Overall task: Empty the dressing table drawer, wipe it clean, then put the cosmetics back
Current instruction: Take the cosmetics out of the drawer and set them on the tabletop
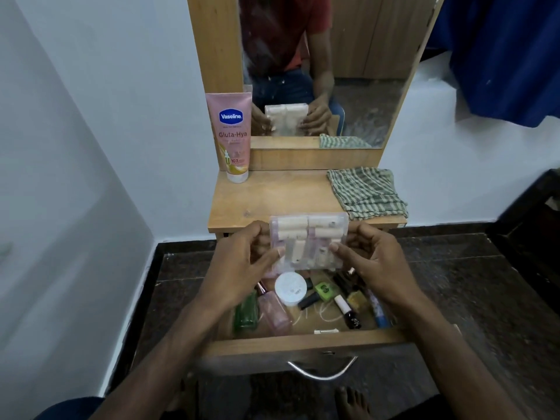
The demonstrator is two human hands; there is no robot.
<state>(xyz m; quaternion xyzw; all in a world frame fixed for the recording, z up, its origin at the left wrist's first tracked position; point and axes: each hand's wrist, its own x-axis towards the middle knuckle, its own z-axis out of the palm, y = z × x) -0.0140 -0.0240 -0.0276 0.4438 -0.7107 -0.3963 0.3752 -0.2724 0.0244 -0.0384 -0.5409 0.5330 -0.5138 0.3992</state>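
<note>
Blue fabric (500, 56), perhaps a curtain

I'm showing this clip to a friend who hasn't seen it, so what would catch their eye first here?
Probably the clear plastic case of small pale tubes, held up by the left hand and right hand above the open drawer. Next, the pink Vaseline tube standing at the tabletop's back left, and the striped cloth folded at its right.
</note>
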